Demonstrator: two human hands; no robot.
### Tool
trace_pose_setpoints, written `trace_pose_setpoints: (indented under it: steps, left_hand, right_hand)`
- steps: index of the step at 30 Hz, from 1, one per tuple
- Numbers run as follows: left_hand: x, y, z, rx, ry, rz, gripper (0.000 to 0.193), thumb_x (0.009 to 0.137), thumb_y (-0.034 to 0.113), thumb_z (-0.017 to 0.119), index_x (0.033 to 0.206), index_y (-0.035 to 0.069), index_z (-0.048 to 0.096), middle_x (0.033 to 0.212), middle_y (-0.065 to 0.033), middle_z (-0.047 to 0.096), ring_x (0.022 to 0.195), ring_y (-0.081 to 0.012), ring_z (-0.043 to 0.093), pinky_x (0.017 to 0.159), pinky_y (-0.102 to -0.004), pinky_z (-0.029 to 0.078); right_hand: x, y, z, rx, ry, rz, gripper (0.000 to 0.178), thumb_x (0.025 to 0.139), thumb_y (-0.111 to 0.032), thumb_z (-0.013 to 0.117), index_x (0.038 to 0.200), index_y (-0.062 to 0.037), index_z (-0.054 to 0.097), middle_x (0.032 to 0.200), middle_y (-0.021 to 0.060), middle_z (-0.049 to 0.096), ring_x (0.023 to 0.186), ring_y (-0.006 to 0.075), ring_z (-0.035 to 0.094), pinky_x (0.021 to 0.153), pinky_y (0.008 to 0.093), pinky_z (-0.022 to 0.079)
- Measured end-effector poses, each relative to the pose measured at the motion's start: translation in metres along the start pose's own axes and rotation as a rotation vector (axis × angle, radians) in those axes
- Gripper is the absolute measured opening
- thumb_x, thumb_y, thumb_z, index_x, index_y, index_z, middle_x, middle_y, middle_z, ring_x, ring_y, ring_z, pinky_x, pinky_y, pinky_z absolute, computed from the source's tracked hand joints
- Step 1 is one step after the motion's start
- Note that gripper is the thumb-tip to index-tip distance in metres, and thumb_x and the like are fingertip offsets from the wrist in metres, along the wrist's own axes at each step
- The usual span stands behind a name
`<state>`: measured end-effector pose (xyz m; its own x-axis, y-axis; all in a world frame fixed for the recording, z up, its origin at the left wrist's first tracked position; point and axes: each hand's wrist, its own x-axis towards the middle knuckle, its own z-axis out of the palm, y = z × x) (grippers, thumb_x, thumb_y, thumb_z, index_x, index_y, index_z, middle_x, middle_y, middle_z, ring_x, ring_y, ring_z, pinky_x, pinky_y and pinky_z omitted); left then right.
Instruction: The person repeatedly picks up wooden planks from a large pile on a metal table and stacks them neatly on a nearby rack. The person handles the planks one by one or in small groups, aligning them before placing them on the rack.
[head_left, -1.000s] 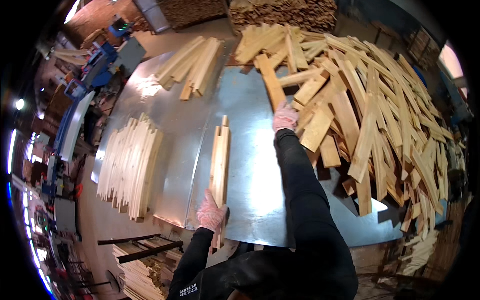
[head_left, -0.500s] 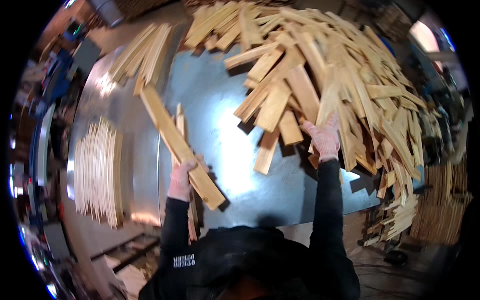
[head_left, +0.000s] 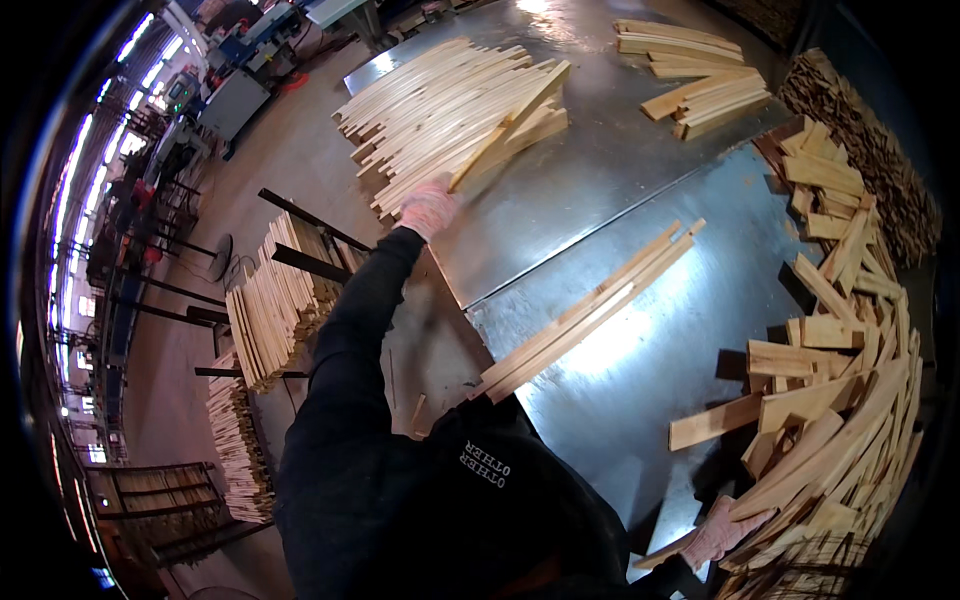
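Note:
My left hand (head_left: 428, 207), in a pale pink work glove, grips the near end of a wooden board (head_left: 508, 128). The board is tilted on its edge, along the right side of a row of boards (head_left: 440, 110) packed side by side on the metal table. Low on the right, my gloved right hand (head_left: 718, 532) is at the loose wood heap, with its fingers about the end of a long wooden board (head_left: 815, 460). Part of that grip is hidden by the wood.
Narrow strips (head_left: 600, 305) lie across the metal table (head_left: 560, 230) between my arms. Small board stacks (head_left: 715, 90) sit at its far side. A large jumbled heap (head_left: 850, 400) covers the right side. Stacked boards (head_left: 285, 300) rest on a black rack beside my left arm.
My view has swung left. My left hand has carried its board from the middle of the table to the packed row. My right hand stays at the heap.

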<state>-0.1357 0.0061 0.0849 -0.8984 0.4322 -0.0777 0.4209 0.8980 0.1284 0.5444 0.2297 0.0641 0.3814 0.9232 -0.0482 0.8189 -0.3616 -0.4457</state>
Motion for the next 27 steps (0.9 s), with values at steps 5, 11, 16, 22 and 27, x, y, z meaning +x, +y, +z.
trace_pose_setpoints:
  steps: [5,11,16,22,27]
  left_hand:
    - [0.038,-0.081,0.007,0.076,0.041,-0.018,0.037,0.09,0.038,0.058,0.116,0.012,0.064,0.107,-0.0183,0.073,0.1,-0.0394,0.069,0.083,-0.052,0.053]
    - [0.069,-0.146,0.05,0.127,0.197,0.08,0.038,0.092,0.034,0.052,0.124,0.017,0.065,0.113,-0.0142,0.074,0.107,-0.0351,0.07,0.089,-0.0516,0.055]
    - [0.133,-0.135,0.034,0.204,-0.045,0.097,0.033,0.091,0.031,0.061,0.115,0.008,0.064,0.11,-0.0187,0.07,0.11,-0.0391,0.065,0.095,-0.0506,0.052]
    - [-0.039,-0.017,0.065,-0.933,-0.352,0.504,0.089,0.091,0.048,0.073,0.154,-0.004,0.036,0.144,-0.0228,0.052,0.13,-0.0315,0.054,0.106,-0.0427,0.047]
    - [-0.179,0.074,0.124,-0.478,-0.701,0.574,0.128,0.079,0.07,0.074,0.159,-0.009,0.013,0.158,-0.0336,0.03,0.145,-0.0435,0.037,0.12,-0.0478,0.031]
  right_hand:
    - [-0.081,-0.093,0.012,0.795,-0.375,-0.208,0.094,0.078,-0.021,0.089,0.154,-0.0075,0.035,0.136,0.014,0.06,0.114,0.0268,0.062,0.102,0.0387,0.052]
    - [-0.09,-0.185,0.141,1.073,-0.833,0.063,0.039,0.087,-0.018,0.076,0.116,0.0066,0.067,0.105,0.019,0.072,0.088,0.0282,0.071,0.083,0.038,0.06]
    - [-0.1,-0.205,0.228,0.366,-0.661,-0.015,0.078,0.078,-0.05,0.079,0.127,0.0082,0.063,0.125,0.023,0.067,0.114,0.0295,0.065,0.096,0.0385,0.05]
    - [-0.131,-0.246,0.225,-0.061,-0.682,-0.176,0.079,0.088,-0.065,0.063,0.132,0.0014,0.062,0.121,0.0235,0.07,0.118,0.0396,0.064,0.101,0.0411,0.047]
    - [-0.204,-0.21,0.182,0.106,-0.821,-0.336,0.081,0.097,-0.067,0.049,0.147,-0.0029,0.049,0.13,0.0292,0.065,0.125,0.0446,0.06,0.105,0.045,0.046]
